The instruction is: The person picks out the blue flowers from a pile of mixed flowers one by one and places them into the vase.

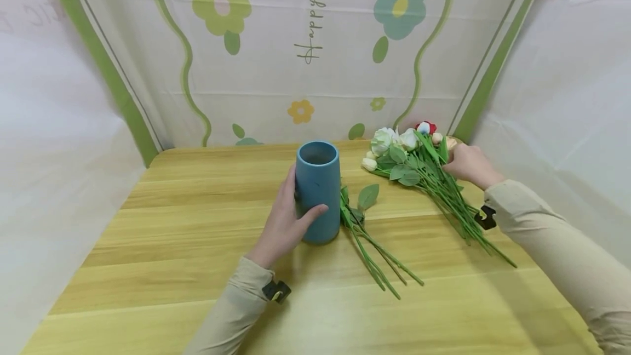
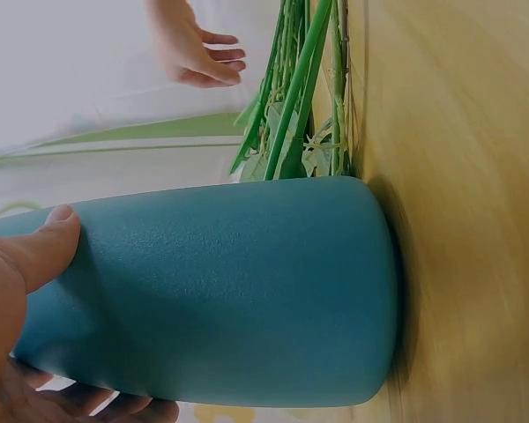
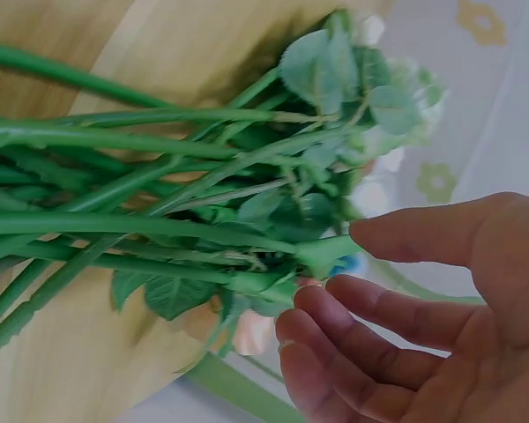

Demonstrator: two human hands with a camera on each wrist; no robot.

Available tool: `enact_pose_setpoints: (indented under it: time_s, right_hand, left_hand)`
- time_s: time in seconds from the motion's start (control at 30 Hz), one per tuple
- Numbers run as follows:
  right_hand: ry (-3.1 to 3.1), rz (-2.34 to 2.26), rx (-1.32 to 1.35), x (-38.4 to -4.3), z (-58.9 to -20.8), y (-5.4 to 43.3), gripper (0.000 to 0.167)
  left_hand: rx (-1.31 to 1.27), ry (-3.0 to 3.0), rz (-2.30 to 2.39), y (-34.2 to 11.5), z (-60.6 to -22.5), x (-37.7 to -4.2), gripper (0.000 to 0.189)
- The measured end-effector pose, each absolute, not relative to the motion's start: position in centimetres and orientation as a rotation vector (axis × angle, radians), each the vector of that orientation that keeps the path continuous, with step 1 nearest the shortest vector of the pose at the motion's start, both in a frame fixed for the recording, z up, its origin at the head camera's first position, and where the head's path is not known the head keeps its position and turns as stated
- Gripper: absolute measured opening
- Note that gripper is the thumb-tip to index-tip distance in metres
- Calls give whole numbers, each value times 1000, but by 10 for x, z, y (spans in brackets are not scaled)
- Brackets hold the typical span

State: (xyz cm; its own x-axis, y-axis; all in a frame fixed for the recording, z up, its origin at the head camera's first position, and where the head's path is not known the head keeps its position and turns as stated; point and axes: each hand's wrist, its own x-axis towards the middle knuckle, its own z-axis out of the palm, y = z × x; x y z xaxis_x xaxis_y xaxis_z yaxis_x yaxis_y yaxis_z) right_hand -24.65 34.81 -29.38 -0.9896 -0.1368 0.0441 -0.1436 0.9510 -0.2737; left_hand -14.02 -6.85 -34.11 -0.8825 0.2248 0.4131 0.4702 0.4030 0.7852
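Observation:
A tall blue vase (image 1: 317, 190) stands upright on the wooden table (image 1: 197, 267). My left hand (image 1: 294, 211) grips it from the left, with the thumb across its front. In the left wrist view the thumb (image 2: 35, 251) lies on the vase (image 2: 229, 291). At the back right, a bunch of artificial flowers (image 1: 419, 166) with white and red heads lies flat. My right hand (image 1: 465, 163) is at that bunch, open. In the right wrist view its fingers (image 3: 361, 304) are relaxed beside the green stems (image 3: 159, 220), and none is curled round a stem.
A few loose green stems with leaves (image 1: 372, 248) lie on the table just right of the vase. A flower-patterned cloth backdrop (image 1: 315, 43) closes the back, and white cloth walls close both sides. The table's near edge runs along the bottom of the head view.

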Motion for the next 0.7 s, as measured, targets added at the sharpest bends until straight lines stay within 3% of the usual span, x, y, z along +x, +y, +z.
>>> enact_pose_setpoints:
  time_s: [0.33,0.7]
  right_hand:
    - [-3140,377,128,-258,-314,355,21]
    - [-3224,364,28,-262,-329,353,21]
  left_hand:
    - [-613,-2417,-1469,-68,-341,-140,97]
    - [-604,-2418,-1480,-68,-341,-139,98]
